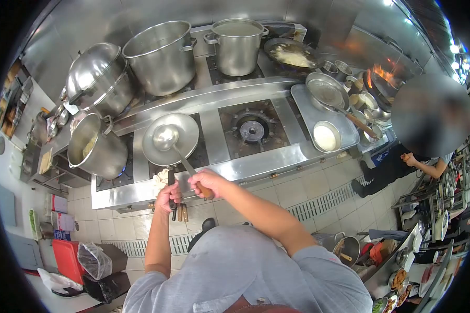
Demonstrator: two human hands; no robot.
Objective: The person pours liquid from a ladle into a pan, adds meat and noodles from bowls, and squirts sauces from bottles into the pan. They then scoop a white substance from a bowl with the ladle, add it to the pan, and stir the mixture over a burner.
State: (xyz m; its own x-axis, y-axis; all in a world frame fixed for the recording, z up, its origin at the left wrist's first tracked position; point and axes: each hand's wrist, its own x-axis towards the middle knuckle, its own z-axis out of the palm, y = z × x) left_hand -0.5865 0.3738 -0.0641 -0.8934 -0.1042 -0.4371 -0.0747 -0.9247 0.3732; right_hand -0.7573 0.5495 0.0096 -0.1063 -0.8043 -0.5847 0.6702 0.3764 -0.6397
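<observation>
A steel wok sits on the front burner to the left of centre. My left hand is closed around the wok's dark handle. A crumpled whitish cloth lies at the stove's front edge, beside that hand. My right hand grips the wooden end of a long ladle. The ladle's round bowl rests over the inside of the wok, and its shaft slants back toward me. Several wooden handles stick out just below my left hand; what they belong to is hidden.
A tall pot stands left of the wok, a bare burner right. Large stockpots line the back. A tray carries a bowl of white contents and a pan. Another person stands right, near flames.
</observation>
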